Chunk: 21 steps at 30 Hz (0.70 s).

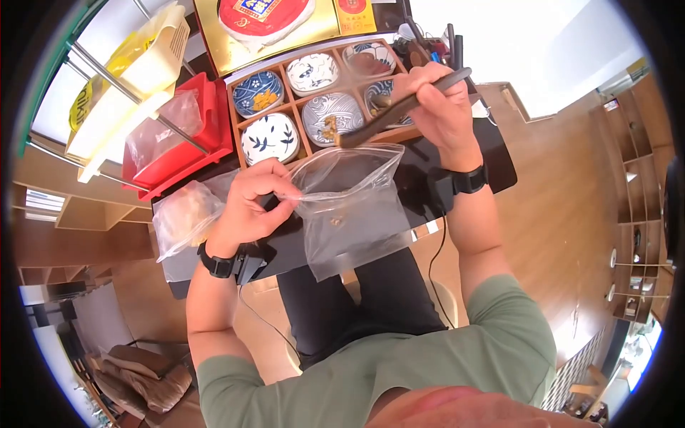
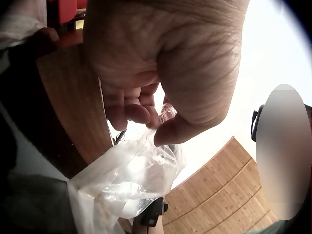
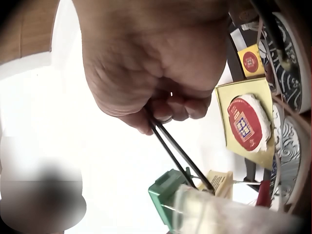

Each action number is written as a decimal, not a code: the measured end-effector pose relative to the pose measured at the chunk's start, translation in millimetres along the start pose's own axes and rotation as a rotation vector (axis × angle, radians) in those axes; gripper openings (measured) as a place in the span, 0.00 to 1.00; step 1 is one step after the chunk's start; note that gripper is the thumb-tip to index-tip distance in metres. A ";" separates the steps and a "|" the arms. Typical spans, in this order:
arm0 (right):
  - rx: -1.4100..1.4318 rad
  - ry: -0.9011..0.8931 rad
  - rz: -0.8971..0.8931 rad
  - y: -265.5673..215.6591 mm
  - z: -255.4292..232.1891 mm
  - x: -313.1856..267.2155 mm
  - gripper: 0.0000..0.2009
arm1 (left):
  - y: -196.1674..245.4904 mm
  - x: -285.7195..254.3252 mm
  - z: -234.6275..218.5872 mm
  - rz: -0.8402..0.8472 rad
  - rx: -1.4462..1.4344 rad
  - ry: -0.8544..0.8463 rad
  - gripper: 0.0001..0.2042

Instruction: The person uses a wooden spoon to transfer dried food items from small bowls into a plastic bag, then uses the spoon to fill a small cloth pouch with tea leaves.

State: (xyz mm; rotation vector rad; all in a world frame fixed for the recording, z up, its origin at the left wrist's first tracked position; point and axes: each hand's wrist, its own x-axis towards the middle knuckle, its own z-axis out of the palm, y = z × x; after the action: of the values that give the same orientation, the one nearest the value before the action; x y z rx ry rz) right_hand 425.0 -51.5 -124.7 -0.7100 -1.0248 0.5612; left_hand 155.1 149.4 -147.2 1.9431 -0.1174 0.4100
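Note:
My left hand (image 1: 251, 203) pinches the upper left edge of a clear zip bag (image 1: 357, 235) between thumb and fingers. The bag's mouth gapes toward the dishes, and a small brown bit (image 1: 336, 222) shows inside. Dark slender tongs (image 1: 385, 118) are gripped in my right hand (image 1: 442, 107), their two thin prongs visible in the right wrist view. Their tips reach down left to just above the bag's mouth, beside a grey patterned dish (image 1: 332, 107). Brownish pieces (image 1: 330, 128) show right by those tips, overlapping that dish in the head view.
A wooden compartment tray (image 1: 298, 114) carries several patterned dishes, one blue dish (image 1: 253, 85) with orange pieces. Left stand a red bin (image 1: 214, 121) and a filled plastic bag (image 1: 187, 214). Behind lies a round red-wrapped cake (image 1: 267, 14) on gold; pens stand in a holder at back right.

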 end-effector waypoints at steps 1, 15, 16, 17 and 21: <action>0.014 -0.087 0.003 -1.4 5.4 -2.0 0.02 | -2.4 -0.5 0.4 -0.002 -0.016 0.000 0.09; -0.407 0.176 0.129 11.0 -5.7 1.7 0.08 | 0.3 -0.4 -0.7 0.020 -0.002 -0.014 0.08; -0.403 0.175 0.130 14.8 -2.0 3.0 0.08 | 0.5 -0.7 -0.9 0.016 -0.005 -0.017 0.08; -0.566 0.212 0.103 19.3 2.6 4.4 0.08 | 0.6 -1.3 -0.9 0.012 -0.002 -0.016 0.08; -0.860 0.177 0.048 35.4 1.3 1.8 0.08 | 1.3 -1.7 -1.3 0.019 0.015 -0.019 0.08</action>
State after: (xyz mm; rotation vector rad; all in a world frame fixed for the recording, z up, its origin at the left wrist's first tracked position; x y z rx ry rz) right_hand 421.3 -26.9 -149.9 -1.5134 -1.0715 0.0641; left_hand 152.9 149.9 -146.2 1.9620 -0.1457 0.4067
